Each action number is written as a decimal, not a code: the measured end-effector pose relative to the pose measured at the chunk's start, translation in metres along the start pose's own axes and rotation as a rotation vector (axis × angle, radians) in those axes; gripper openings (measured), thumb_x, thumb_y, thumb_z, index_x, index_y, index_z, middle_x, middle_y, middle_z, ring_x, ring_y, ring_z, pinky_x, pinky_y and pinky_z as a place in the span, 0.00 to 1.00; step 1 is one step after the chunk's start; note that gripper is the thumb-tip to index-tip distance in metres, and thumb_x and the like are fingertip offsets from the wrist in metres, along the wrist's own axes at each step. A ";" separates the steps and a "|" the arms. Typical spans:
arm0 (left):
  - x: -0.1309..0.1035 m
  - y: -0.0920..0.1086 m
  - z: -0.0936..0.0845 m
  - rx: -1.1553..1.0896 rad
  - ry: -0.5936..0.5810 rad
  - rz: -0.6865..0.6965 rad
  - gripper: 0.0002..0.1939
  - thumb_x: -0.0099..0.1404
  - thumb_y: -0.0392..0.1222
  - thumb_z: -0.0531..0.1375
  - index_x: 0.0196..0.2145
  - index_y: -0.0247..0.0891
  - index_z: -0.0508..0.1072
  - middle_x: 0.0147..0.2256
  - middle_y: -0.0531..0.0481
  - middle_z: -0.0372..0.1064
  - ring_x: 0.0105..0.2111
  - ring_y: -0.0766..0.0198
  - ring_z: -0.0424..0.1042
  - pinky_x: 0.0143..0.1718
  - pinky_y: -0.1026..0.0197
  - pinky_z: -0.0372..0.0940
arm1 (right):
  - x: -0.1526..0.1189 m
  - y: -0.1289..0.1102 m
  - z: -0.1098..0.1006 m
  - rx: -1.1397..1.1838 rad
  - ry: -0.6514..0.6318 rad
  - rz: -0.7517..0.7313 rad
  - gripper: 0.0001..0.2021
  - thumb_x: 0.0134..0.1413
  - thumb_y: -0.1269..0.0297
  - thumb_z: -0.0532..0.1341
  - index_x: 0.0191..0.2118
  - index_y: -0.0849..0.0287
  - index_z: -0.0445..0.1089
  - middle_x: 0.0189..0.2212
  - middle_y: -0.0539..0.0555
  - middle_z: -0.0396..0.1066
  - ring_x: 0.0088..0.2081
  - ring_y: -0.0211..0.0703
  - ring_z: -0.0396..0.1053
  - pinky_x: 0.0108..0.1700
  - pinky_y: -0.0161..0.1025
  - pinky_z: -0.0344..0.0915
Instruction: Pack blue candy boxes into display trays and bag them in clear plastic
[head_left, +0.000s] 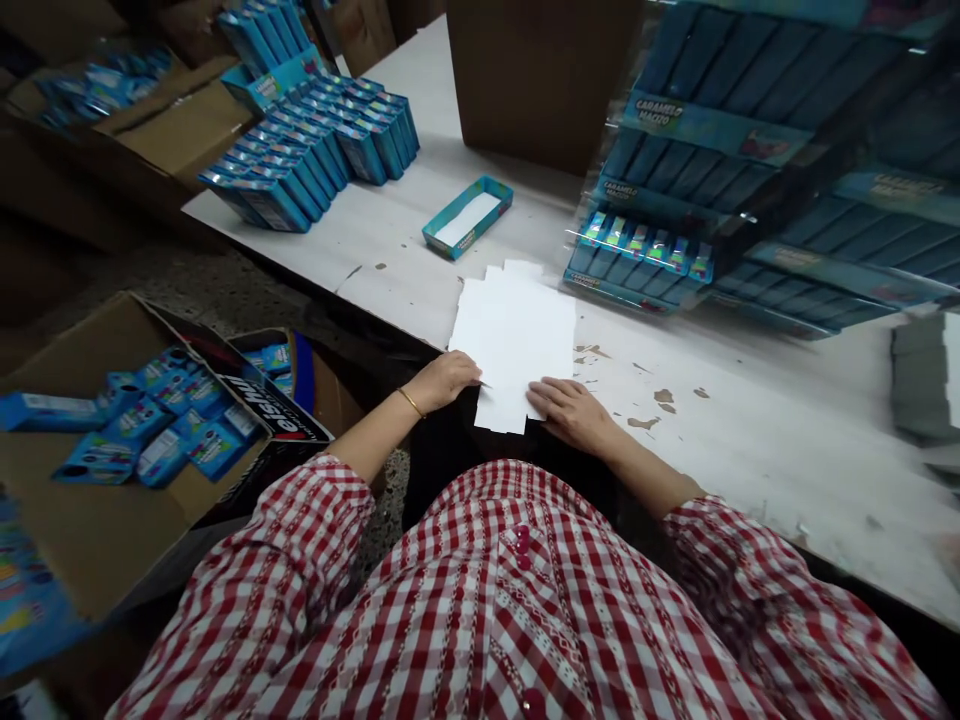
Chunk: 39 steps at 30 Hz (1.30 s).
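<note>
A flat, unfolded white cardboard box blank [514, 325] with notched flaps lies at the table's front edge, its near end jutting out past it. My left hand [448, 380] holds the blank's near left corner, fingers closed at the flap. On the near right side my right hand [574, 412] grips the edge, with its fingers over the white face and the thumb hidden. Just beyond the blank sits an open blue display tray [469, 217] with a white inside and printed walls.
Rows of small blue boxes [300, 160] stand at the table's left end. Stacked filled display trays [645, 260], apparently wrapped in clear plastic, rise at the right. Behind is a brown carton [544, 80]. An open carton [90, 520] of loose blue boxes is at lower left.
</note>
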<state>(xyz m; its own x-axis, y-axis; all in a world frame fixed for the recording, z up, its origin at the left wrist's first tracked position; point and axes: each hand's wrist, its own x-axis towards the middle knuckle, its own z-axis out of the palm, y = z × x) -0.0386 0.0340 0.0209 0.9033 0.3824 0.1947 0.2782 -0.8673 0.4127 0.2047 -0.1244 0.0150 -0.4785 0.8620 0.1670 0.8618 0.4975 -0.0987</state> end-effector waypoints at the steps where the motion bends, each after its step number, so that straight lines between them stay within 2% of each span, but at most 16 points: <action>1: -0.001 -0.008 0.002 -0.067 0.018 -0.010 0.10 0.63 0.40 0.54 0.32 0.39 0.75 0.36 0.46 0.75 0.40 0.63 0.71 0.44 0.57 0.65 | -0.001 0.003 -0.001 0.006 0.000 0.025 0.20 0.57 0.64 0.55 0.56 0.60 0.61 0.55 0.58 0.62 0.55 0.51 0.58 0.51 0.47 0.57; 3: -0.004 -0.019 0.006 -0.170 0.057 -0.038 0.11 0.64 0.41 0.53 0.33 0.39 0.76 0.37 0.46 0.75 0.42 0.63 0.71 0.47 0.55 0.65 | -0.003 0.010 -0.003 0.039 0.022 0.042 0.18 0.57 0.64 0.54 0.53 0.60 0.64 0.53 0.58 0.64 0.53 0.51 0.60 0.49 0.47 0.57; 5: -0.007 -0.021 0.009 -0.197 0.094 -0.051 0.12 0.64 0.42 0.53 0.33 0.39 0.76 0.37 0.46 0.75 0.42 0.62 0.71 0.47 0.55 0.65 | 0.000 0.015 -0.004 0.114 0.079 0.053 0.15 0.59 0.65 0.52 0.49 0.59 0.67 0.50 0.57 0.68 0.49 0.48 0.62 0.47 0.46 0.58; 7: -0.006 -0.013 0.009 -0.167 0.102 -0.057 0.12 0.65 0.42 0.53 0.32 0.38 0.75 0.37 0.46 0.75 0.42 0.63 0.71 0.46 0.56 0.65 | 0.007 0.020 -0.008 0.184 0.154 0.114 0.13 0.60 0.65 0.50 0.43 0.57 0.71 0.43 0.56 0.72 0.44 0.45 0.65 0.44 0.44 0.59; 9: -0.001 0.004 0.004 -0.057 0.087 -0.098 0.12 0.65 0.42 0.53 0.31 0.37 0.75 0.35 0.46 0.75 0.39 0.62 0.71 0.43 0.56 0.64 | 0.019 0.022 -0.014 0.170 0.170 0.170 0.13 0.60 0.66 0.50 0.38 0.57 0.72 0.36 0.55 0.73 0.38 0.43 0.65 0.41 0.42 0.58; 14: 0.028 0.052 -0.013 0.308 -0.016 -0.174 0.15 0.66 0.40 0.51 0.27 0.34 0.74 0.29 0.43 0.71 0.37 0.57 0.67 0.35 0.56 0.58 | 0.059 0.015 -0.034 -0.129 -0.084 0.070 0.11 0.55 0.73 0.53 0.27 0.61 0.72 0.27 0.57 0.70 0.33 0.44 0.60 0.36 0.42 0.50; 17: 0.041 0.061 -0.015 0.373 -0.174 -0.175 0.13 0.64 0.36 0.52 0.26 0.34 0.74 0.30 0.42 0.70 0.37 0.57 0.65 0.33 0.57 0.56 | 0.076 0.008 -0.038 -0.177 -0.170 0.031 0.11 0.55 0.74 0.54 0.27 0.63 0.71 0.27 0.58 0.69 0.33 0.45 0.59 0.36 0.42 0.49; 19: 0.045 0.061 -0.012 0.357 -0.241 -0.213 0.12 0.64 0.37 0.53 0.27 0.35 0.75 0.31 0.43 0.70 0.37 0.57 0.65 0.32 0.58 0.55 | 0.081 0.006 -0.039 -0.182 -0.200 0.006 0.11 0.55 0.75 0.53 0.28 0.63 0.72 0.28 0.58 0.69 0.33 0.45 0.59 0.36 0.42 0.49; 24: 0.051 0.066 -0.003 0.356 -0.200 -0.322 0.11 0.64 0.39 0.54 0.32 0.38 0.76 0.31 0.45 0.71 0.36 0.58 0.65 0.32 0.57 0.54 | 0.081 0.006 -0.035 -0.198 -0.204 -0.043 0.11 0.55 0.75 0.53 0.29 0.65 0.72 0.28 0.59 0.69 0.33 0.45 0.60 0.35 0.42 0.49; 28: 0.054 0.071 -0.003 0.351 -0.224 -0.291 0.12 0.64 0.38 0.53 0.30 0.39 0.76 0.30 0.45 0.72 0.36 0.57 0.66 0.32 0.56 0.54 | 0.082 0.008 -0.032 -0.197 -0.164 -0.041 0.11 0.56 0.74 0.52 0.29 0.65 0.72 0.27 0.59 0.69 0.32 0.45 0.61 0.36 0.43 0.53; 30: 0.054 0.071 -0.004 0.355 -0.237 -0.274 0.14 0.64 0.38 0.52 0.30 0.38 0.76 0.31 0.44 0.72 0.36 0.56 0.67 0.32 0.56 0.55 | 0.080 0.008 -0.033 -0.200 -0.147 -0.044 0.12 0.55 0.74 0.52 0.29 0.64 0.72 0.26 0.58 0.69 0.33 0.46 0.62 0.41 0.44 0.56; 32: 0.054 0.070 -0.005 0.366 -0.235 -0.272 0.14 0.65 0.40 0.51 0.32 0.38 0.76 0.32 0.43 0.72 0.36 0.55 0.68 0.32 0.56 0.55 | 0.072 0.005 -0.034 -0.201 -0.107 -0.059 0.11 0.56 0.73 0.53 0.34 0.63 0.73 0.30 0.58 0.71 0.39 0.48 0.64 0.51 0.47 0.55; 34: 0.054 0.069 -0.006 0.377 -0.234 -0.270 0.15 0.65 0.41 0.50 0.36 0.38 0.76 0.32 0.43 0.72 0.36 0.54 0.69 0.32 0.56 0.56 | 0.057 0.001 -0.032 -0.184 -0.034 -0.046 0.14 0.55 0.66 0.56 0.46 0.64 0.69 0.42 0.60 0.70 0.51 0.53 0.60 0.60 0.56 0.45; 36: 0.054 0.068 -0.006 0.381 -0.244 -0.266 0.15 0.65 0.41 0.49 0.37 0.37 0.76 0.33 0.43 0.73 0.36 0.54 0.70 0.32 0.56 0.56 | 0.041 -0.002 -0.026 -0.140 0.039 0.005 0.27 0.52 0.60 0.60 0.57 0.63 0.59 0.55 0.62 0.61 0.61 0.61 0.46 0.61 0.66 0.35; 37: 0.055 0.068 -0.007 0.380 -0.251 -0.263 0.15 0.65 0.41 0.50 0.37 0.37 0.76 0.34 0.43 0.73 0.36 0.54 0.70 0.32 0.57 0.57 | 0.033 -0.003 -0.021 -0.113 0.072 0.029 0.31 0.51 0.60 0.61 0.60 0.62 0.55 0.59 0.62 0.55 0.63 0.63 0.41 0.60 0.69 0.34; 39: 0.055 0.068 -0.008 0.378 -0.267 -0.260 0.15 0.65 0.41 0.50 0.36 0.37 0.76 0.34 0.43 0.73 0.37 0.55 0.70 0.33 0.57 0.57 | 0.024 -0.001 -0.008 -0.045 0.133 0.019 0.28 0.53 0.66 0.57 0.61 0.59 0.53 0.61 0.60 0.52 0.64 0.60 0.38 0.60 0.69 0.40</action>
<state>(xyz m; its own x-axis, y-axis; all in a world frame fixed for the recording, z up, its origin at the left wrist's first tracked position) 0.0280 -0.0018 0.0667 0.8270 0.5481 -0.1248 0.5576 -0.8281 0.0579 0.1934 -0.1049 0.0274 -0.4382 0.8492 0.2947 0.8785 0.4739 -0.0594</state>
